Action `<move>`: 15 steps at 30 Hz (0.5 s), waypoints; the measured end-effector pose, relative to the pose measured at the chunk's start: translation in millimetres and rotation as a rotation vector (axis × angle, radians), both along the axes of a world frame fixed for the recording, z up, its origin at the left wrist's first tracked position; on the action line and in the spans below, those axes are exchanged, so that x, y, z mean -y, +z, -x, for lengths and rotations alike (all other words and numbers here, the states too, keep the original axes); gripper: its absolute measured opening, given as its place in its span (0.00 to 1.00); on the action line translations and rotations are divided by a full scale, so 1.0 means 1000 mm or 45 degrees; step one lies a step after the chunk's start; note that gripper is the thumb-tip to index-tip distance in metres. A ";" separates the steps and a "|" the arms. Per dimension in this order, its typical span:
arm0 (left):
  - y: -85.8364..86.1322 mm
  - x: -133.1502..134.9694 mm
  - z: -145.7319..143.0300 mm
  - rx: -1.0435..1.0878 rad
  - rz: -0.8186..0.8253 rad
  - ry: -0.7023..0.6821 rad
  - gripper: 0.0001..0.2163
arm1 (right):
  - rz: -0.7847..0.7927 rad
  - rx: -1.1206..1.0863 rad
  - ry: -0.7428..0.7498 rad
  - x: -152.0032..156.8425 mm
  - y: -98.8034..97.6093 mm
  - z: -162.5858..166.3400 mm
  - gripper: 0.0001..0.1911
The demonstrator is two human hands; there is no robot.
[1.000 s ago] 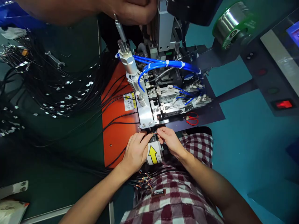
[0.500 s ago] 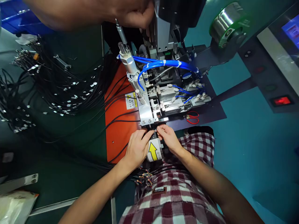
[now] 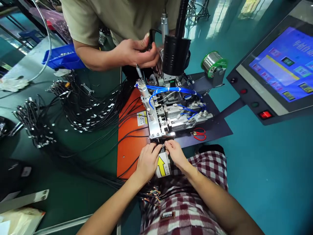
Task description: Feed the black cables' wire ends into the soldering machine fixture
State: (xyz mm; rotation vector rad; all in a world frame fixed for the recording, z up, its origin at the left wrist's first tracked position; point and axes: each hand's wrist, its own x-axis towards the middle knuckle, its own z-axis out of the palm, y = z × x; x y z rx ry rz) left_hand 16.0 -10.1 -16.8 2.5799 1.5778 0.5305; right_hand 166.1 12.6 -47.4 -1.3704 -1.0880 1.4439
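Note:
At the near end of the silver machine, my hands meet with their fingertips almost touching. A black cable runs across the orange plate to my left hand, whose thumb and fingers are closed at its end. My right hand pinches a small shiny metal piece between thumb and forefinger; its exact kind is too small to tell. Just below the fingertips is a white round part with a yellow arrow label. Several more black cables enter the machine from the left.
A co-worker's hand is behind the machine near a black lamp head. Bundled black cables lie left. Red-handled scissors, a solder wire spool and a touchscreen panel are right. Stripped wire ends lie near my lap.
My view has tilted up, bringing in more of the co-worker and the screen. The co-worker's hand now shows bent fingers behind the lamp. My hands keep the same pinching position.

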 end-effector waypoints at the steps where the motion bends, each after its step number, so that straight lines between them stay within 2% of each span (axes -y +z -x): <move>1: -0.001 0.000 0.000 0.014 0.011 0.004 0.16 | 0.018 -0.035 0.025 -0.001 -0.001 0.000 0.19; 7: -0.001 0.001 0.002 0.066 0.052 0.005 0.17 | 0.030 -0.112 0.076 -0.003 -0.005 -0.003 0.24; 13: 0.003 0.000 -0.001 0.003 0.033 0.017 0.17 | -0.061 0.029 -0.074 0.001 -0.020 -0.011 0.17; 15: 0.004 0.000 -0.001 -0.018 0.028 0.023 0.17 | -0.070 0.061 -0.056 0.001 -0.023 -0.014 0.16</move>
